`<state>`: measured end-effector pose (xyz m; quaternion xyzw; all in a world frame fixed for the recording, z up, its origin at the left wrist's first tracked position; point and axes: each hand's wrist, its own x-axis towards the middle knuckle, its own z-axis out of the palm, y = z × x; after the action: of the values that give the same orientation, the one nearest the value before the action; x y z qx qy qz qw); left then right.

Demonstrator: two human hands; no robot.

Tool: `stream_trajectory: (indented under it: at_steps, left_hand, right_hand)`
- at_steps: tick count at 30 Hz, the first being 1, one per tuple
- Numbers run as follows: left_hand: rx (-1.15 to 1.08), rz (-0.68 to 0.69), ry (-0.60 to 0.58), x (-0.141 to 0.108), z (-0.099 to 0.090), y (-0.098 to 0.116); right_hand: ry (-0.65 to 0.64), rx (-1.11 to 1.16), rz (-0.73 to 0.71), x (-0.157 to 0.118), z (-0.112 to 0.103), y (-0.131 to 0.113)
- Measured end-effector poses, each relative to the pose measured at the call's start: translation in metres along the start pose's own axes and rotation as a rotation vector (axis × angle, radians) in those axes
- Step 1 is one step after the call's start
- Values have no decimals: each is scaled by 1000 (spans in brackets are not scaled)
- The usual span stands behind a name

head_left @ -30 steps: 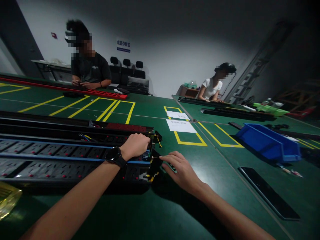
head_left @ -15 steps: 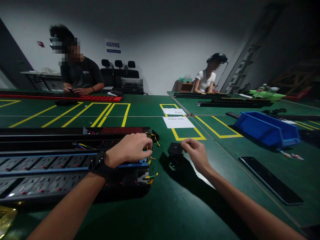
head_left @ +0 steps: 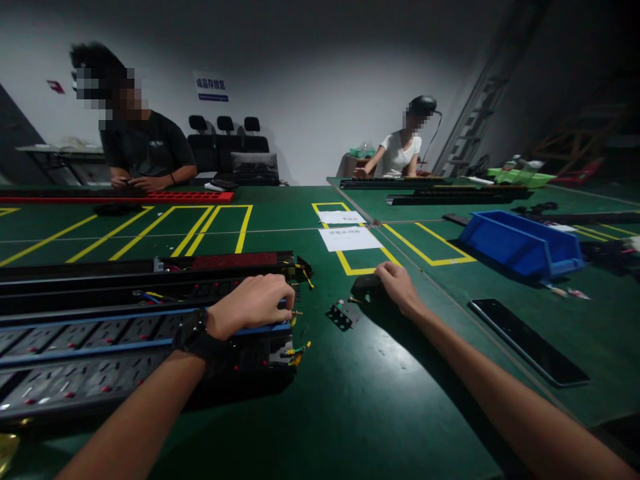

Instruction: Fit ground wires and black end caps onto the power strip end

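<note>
Perhaps the right hand (head_left: pixel 400 288), fingers clamped on a dark piece (head_left: pixel 365 285), risked brushing the perforated bracket (head_left: pixel 341 317) on the table (head_left: pixel 400 400); the left hand (head_left: pixel 255 303), fingers curled over the socket strip (head_left: pixel 115 329), grip unclear, could have snagged a lead (head_left: pixel 298 313).

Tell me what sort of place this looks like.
Probably an assembly workshop: socket strips with exposed wires lie on a green bench marked with yellow lines, and a blue bin stands there too.

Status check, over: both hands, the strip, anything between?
Left hand over the end of the blue-edged strip. Right hand gripping black piece. Perforated black bracket on the table between hands.
</note>
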<state>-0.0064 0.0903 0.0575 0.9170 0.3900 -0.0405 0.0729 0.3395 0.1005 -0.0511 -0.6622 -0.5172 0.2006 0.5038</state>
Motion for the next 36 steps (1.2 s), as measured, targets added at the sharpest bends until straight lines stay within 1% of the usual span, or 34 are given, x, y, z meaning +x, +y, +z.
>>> stream_trajectory:
  at_steps: [3, 6, 8, 12, 14, 19, 21, 24, 29, 32, 34, 36]
  left_hand:
    - [8, -2, -12, 0, -3, 1]
    - [1, -15, -55, -3, -9, 0]
    - [-7, -26, -67, -6, -15, 0]
    - [-26, -5, -23, -10, -21, 8]
    - [-32, 40, -6, -9, -19, 18]
    - [-3, 157, 54, -5, -5, 47]
    - [22, 184, 89, -4, -1, 56]
    - [3, 245, 136, -3, 4, 66]
    - [54, 298, 118, -4, 11, 80]
    - [92, 274, 131, -3, 9, 76]
    - [110, 206, 166, -2, 4, 65]
    - [101, 112, 207, -1, -3, 49]
  right_hand:
    - [-12, -226, -54, 0, 1, 3]
    - [-56, -436, -65, -1, 3, 5]
    - [-96, -496, -97, -2, 4, 6]
    - [-137, -583, -227, -5, 6, 6]
    - [-141, -629, -258, -6, 7, 6]
    - [-145, -681, -311, -6, 9, 6]
    - [-161, -692, -343, -6, 11, 6]
    - [-173, -702, -367, -6, 12, 7]
    - [-156, -695, -375, -6, 12, 10]
    - [-157, -698, -379, -6, 13, 11]
    - [-159, -695, -380, -6, 13, 12]
    - [-161, -688, -381, -6, 13, 12]
